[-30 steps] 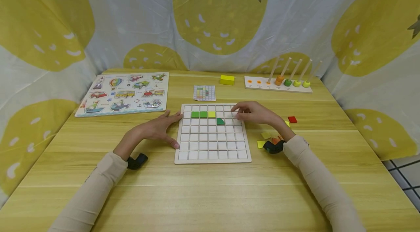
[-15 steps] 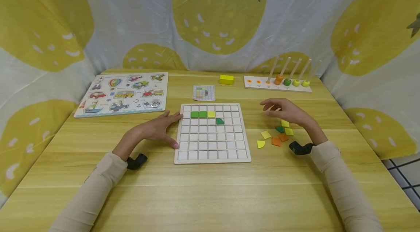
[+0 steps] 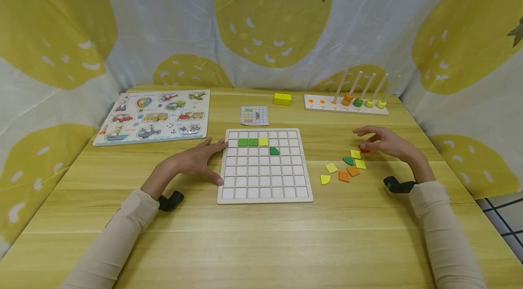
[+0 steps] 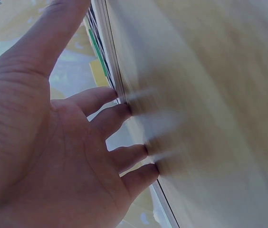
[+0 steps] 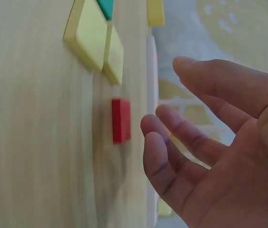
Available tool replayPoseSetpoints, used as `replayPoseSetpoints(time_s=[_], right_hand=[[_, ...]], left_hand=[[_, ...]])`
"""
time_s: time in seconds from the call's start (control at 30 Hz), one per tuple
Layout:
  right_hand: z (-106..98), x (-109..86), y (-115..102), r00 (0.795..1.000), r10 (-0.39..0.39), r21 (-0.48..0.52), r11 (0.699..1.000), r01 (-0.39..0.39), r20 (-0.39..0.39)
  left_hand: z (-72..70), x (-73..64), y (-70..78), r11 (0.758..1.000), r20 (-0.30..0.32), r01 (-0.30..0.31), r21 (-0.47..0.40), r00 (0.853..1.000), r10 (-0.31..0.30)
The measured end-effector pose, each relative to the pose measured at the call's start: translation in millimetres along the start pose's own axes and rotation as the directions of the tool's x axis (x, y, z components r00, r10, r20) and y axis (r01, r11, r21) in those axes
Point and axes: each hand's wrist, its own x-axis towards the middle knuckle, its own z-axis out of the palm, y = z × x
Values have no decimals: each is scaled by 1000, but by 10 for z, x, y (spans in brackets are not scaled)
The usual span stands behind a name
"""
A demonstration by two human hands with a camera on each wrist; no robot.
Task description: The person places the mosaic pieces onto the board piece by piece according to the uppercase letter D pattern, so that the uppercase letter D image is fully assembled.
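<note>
My left hand [image 3: 196,161] rests at the left edge of a white gridded board [image 3: 264,201], its fingers and thumb spread and touching the rim. Two green squares [image 3: 248,142], one yellow square [image 3: 263,142] and a dark green quarter-round piece [image 3: 274,151] lie in the board's cells. To the right, my right hand [image 3: 388,142] hovers over a red tile [image 5: 120,121], fingers relaxed and apart. The right wrist view shows a gap between those fingertips and the tile, which lies on the table.
Loose yellow squares [image 3: 355,153], orange tiles [image 3: 344,176] and quarter-round pieces [image 3: 324,180] lie right of the board. Behind it are a pattern card [image 3: 254,116], a yellow block [image 3: 282,99] and a peg stand [image 3: 347,107]. A vehicle puzzle [image 3: 159,116] lies at the back left.
My right hand has left the board's upper right and moved rightward past the loose tiles to the red tile. The left hand and the pieces on the board look unchanged.
</note>
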Motion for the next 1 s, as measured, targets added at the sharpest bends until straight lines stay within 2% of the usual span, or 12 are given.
replayPoseSetpoints(time_s=[0.3,0.7,1.0], right_hand=[[-60,-147,191,999,42,25,999,-43,8],[-19,-93,373,999,19,-20,1000,-20,-41],[-24,-81,381,990,131,-40,990,-133,-55]], left_hand=[[1,-1,9,1000,0,0,-6,1000,0],[-9,-3,11,1000,-2,11,-3,1000,-11],[-3,-9,19,1000,-1,17,0,1000,-17]])
